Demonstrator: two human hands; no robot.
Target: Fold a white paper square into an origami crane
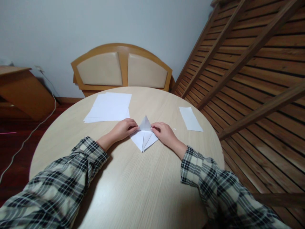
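Observation:
A folded piece of white paper (137,138) lies in the middle of the round table (133,190). Its lower part forms a point toward me, with creased flaps meeting near the middle, and a triangular flap rises at its far end. My left hand (125,128) pinches the paper's left side near the base of that flap. On the opposite side, my right hand (164,132) grips the paper between thumb and fingers at about the same height. Both hands rest close to the tabletop, and the fingertips partly cover the side edges of the paper.
A stack of white sheets (111,106) lies at the far left of the table. Narrow white paper strips (191,119) lie to the right. Beyond the table stands a padded wooden headboard (125,68); a slatted wooden frame (250,70) leans at the right.

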